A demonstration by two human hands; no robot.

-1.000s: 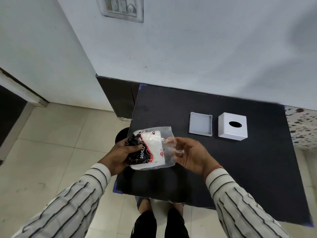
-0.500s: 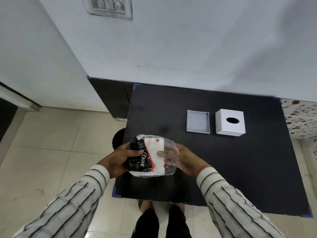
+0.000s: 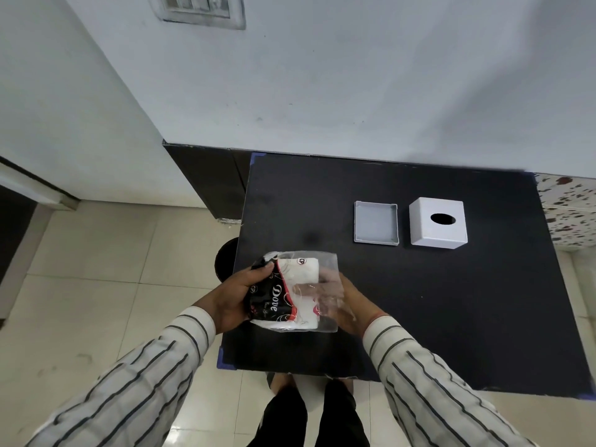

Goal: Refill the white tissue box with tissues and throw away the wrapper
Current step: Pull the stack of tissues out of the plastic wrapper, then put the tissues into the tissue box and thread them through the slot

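Clear plastic wrapper [image 3: 327,285] with black-and-red print, white tissues [image 3: 301,272] inside: clamped between left hand [image 3: 232,296] and right hand [image 3: 346,304]. White square tissue box [image 3: 437,227] and grey shallow tray-like base [image 3: 376,226]: beyond right hand, side by side on black table [image 3: 451,317].

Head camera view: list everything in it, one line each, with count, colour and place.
tissue pack: one, white tissues in a clear wrapper with black and red print, held over the table's near left corner
tissue box: one, white, oval hole on top, far right of table
tray: one, grey, shallow, just left of the box
table: one, black, against the wall
switch plate: one, whitish, on the wall, top left
bin: one, dark, on the floor beside the table, mostly hidden
left hand: grip on the pack's printed end
right hand: behind the wrapper's clear end
sleeves: two, white with dark stripes
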